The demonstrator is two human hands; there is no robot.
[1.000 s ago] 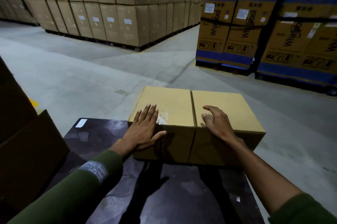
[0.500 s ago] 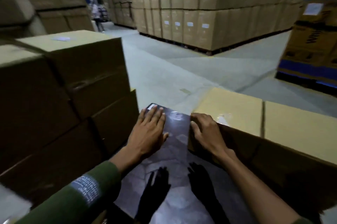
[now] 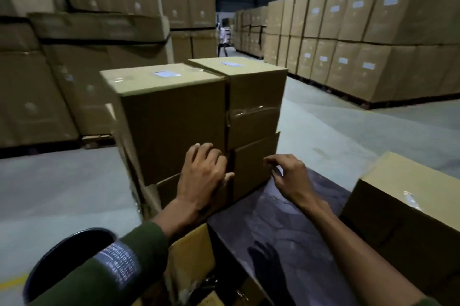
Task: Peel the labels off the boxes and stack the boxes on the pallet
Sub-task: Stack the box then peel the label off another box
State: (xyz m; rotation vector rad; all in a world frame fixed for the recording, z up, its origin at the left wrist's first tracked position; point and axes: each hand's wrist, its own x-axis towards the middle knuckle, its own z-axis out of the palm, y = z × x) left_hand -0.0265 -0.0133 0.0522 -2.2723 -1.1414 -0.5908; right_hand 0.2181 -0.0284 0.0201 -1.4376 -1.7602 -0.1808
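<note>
Boxes of brown cardboard stand stacked in front of the person in the head view, two columns side by side. The near upper box point(image 3: 171, 116) carries a pale label point(image 3: 165, 73) on its top face, and the box behind it point(image 3: 251, 86) carries another label point(image 3: 232, 64); clear tape runs across that box's side. Lower boxes sit beneath them.

The left hand point(image 3: 202, 176) lies against the stack where the upper box meets the one below, fingers curled toward the seam between the columns and thumb against the lower box; it closes on nothing. The right hand point(image 3: 288, 176) hovers just beside the lower right box point(image 3: 251, 169), fingers bent and loosely spread, holding nothing. Both sleeves are dark green, and the left one has a printed patch.

Below the right forearm lies a dark glossy surface point(image 3: 286, 221) showing the shadow of a hand. Another box point(image 3: 403, 211) rests at the right edge on it, with a scrap of tape on top. A black round bin point(image 3: 62, 256) shows at lower left. Tall walls of stacked cartons point(image 3: 361, 39) line the grey floor, and a distant person point(image 3: 224, 39) stands in the aisle.
</note>
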